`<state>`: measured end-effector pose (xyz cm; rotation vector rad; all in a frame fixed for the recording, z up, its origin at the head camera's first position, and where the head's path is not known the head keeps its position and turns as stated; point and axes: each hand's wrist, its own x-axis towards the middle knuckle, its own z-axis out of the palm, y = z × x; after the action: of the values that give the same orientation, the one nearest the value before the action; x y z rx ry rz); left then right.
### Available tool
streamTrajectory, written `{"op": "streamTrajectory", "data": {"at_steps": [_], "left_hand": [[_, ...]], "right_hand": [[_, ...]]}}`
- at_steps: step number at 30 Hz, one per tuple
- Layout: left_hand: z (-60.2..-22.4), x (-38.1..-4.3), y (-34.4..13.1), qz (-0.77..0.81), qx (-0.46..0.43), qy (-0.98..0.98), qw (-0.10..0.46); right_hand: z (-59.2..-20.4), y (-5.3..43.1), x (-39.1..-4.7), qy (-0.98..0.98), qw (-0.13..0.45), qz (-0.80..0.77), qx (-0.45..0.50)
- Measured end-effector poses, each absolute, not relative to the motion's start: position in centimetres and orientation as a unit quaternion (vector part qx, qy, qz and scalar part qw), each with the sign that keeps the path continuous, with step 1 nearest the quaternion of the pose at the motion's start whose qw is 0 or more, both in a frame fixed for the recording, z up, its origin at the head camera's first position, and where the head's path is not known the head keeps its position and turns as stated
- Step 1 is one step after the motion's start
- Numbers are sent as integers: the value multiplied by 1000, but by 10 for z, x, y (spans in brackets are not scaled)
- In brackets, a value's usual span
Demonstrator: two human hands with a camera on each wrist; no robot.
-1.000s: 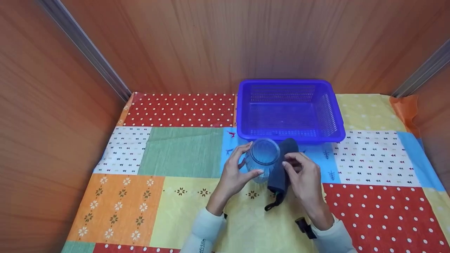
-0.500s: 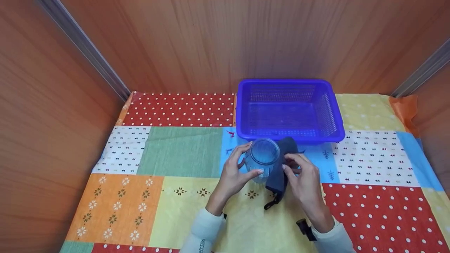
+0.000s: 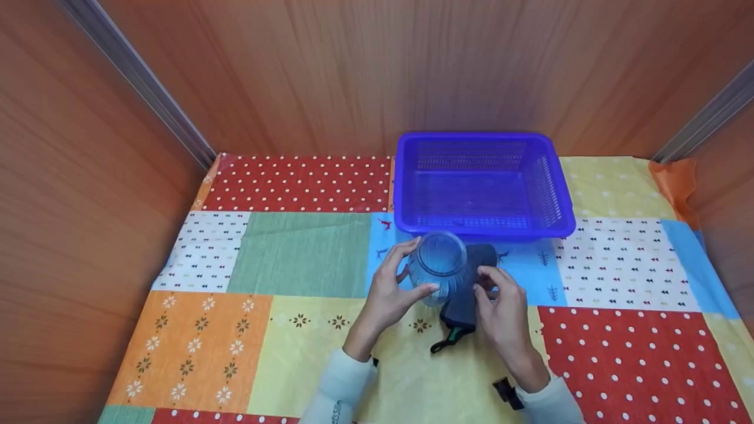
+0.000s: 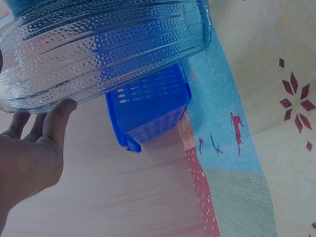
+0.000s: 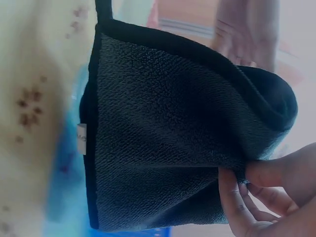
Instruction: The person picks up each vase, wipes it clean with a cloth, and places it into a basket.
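The person's left hand (image 3: 390, 291) holds a clear ribbed glass jar (image 3: 439, 268), thumb and fingers spread around its side, its round mouth facing up toward the head camera. The right hand (image 3: 505, 306) pinches a dark grey cloth (image 3: 461, 306) between thumb and fingers, just beside the jar; a black loop (image 3: 443, 343) trails from the cloth's near end. Beyond both, a blue plastic basket (image 3: 486, 230) sits on the patchwork-patterned surface (image 3: 306, 253).
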<state>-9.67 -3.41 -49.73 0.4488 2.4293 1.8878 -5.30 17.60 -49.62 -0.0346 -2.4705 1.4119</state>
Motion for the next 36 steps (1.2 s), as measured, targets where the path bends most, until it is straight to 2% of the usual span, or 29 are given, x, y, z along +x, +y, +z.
{"op": "streamTrajectory", "data": {"at_steps": [7,15,25,36], "left_hand": [[-497,-97,-34,610,146,779,17],[-499,-97,-34,609,148,779,20],[-499,-97,-35,607,151,780,17],[-498,-97,-34,605,148,782,19]], "right_hand": [[-534,173,-57,-869,129,478,-18],[-555,169,-63,-891,100,442,-20],[-560,166,-64,-909,98,405,1],[-552,170,-63,-894,88,438,-28]]}}
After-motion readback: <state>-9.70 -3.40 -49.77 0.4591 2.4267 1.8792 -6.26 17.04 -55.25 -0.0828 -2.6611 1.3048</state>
